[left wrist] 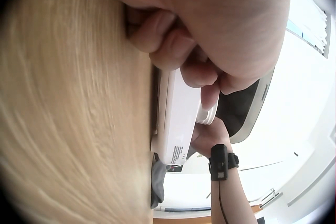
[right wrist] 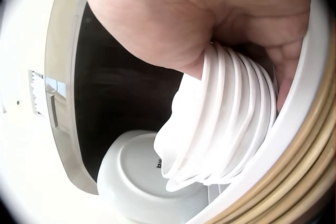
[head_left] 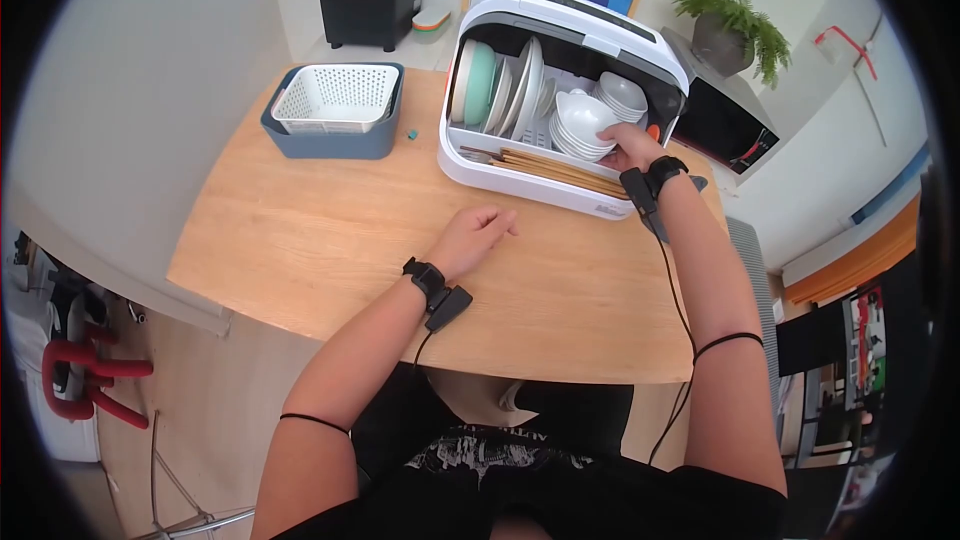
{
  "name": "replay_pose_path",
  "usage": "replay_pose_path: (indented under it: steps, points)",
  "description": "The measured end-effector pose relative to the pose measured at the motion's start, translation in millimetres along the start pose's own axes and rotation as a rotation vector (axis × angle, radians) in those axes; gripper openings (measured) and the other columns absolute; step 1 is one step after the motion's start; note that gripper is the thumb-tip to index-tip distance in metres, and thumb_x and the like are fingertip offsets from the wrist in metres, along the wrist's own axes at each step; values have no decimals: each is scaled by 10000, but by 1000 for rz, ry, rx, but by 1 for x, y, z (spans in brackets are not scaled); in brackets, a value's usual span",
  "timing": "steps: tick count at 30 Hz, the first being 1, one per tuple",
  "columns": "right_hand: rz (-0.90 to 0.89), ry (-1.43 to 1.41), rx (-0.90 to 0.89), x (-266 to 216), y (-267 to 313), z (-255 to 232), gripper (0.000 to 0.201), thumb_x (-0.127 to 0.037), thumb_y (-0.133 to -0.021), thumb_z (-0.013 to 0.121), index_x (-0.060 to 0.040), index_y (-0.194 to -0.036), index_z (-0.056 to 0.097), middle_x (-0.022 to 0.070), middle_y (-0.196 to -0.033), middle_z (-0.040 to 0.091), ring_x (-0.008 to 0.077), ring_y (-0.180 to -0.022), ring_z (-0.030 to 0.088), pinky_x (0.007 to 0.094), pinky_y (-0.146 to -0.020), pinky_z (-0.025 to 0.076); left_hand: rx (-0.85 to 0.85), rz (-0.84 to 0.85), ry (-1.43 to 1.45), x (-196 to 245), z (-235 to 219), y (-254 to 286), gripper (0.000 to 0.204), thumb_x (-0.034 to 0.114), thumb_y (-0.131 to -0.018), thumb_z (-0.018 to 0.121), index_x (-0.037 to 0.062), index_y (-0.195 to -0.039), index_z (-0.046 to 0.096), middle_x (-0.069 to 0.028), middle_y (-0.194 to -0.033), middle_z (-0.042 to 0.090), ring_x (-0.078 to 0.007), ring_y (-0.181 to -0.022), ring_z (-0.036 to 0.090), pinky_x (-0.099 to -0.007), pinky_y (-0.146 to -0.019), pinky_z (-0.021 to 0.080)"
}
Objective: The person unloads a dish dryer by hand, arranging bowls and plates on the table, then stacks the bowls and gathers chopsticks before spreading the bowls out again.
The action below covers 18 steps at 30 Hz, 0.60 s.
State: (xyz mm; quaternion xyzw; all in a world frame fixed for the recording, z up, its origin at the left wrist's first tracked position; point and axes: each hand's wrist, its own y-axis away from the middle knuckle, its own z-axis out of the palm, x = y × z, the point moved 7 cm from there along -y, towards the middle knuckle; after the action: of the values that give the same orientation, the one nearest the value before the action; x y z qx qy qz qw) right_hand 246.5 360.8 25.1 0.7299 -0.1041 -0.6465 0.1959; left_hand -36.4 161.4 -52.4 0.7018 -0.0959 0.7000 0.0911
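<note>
In the head view my right hand [head_left: 634, 147] reaches into a white dish cabinet [head_left: 540, 178] with its lid raised. It grips a stack of nested white bowls [head_left: 578, 124]; in the right wrist view the thumb lies at the top bowl's rim and the fingers go round the far side of the bowls [right wrist: 226, 113]. My left hand [head_left: 474, 241] rests on the wooden table [head_left: 330, 230] in front of the cabinet, fingers loosely curled and holding nothing. Behind the gripped stack sit more white bowls [head_left: 621, 95].
Plates [head_left: 528, 90] and a mint-green dish [head_left: 480, 82] stand upright on the cabinet's left. Wooden chopsticks [head_left: 565, 172] lie along its front tray. A white basket [head_left: 335, 95] sits inside a blue tub [head_left: 325, 145] at the table's back left. A potted fern [head_left: 722, 40] stands beyond the cabinet.
</note>
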Motion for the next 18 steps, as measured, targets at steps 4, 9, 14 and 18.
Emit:
replay_pose_path:
  steps: [4,9,14,18]
  points:
    - [3,71,-1,-9,0,-1,496,-98,-1022,615,17,-1487,487,180,-1340,649,335,-1171,710,507,-976,629,-10,7,15,-1,1,-2,399,363,-1140,612,15,-1002,747,61,-717,481,-65,-678,428,-269,-632,393]
    - [-13,68,-30,-10,-2,-1,510,-98,-1036,607,21,-1512,466,191,-1404,614,360,-1223,692,532,-1009,622,-13,6,4,-3,0,-3,398,365,-1136,618,19,-990,751,50,-725,503,-68,-695,451,-270,-644,405]
    - [-85,-47,-15,-16,7,8,514,-84,-1054,589,22,-1538,453,202,-1424,609,375,-1277,669,556,-1045,608,5,35,-28,1,-1,-1,408,377,-1133,620,18,-994,754,42,-738,526,-74,-704,470,-275,-656,421]
    - [-137,-64,-39,-32,34,17,510,-88,-1059,593,75,-1520,450,216,-1443,604,372,-1296,664,537,-1067,610,5,16,-22,2,0,0,412,386,-1132,620,20,-1002,760,34,-755,542,-81,-724,484,-279,-674,435]
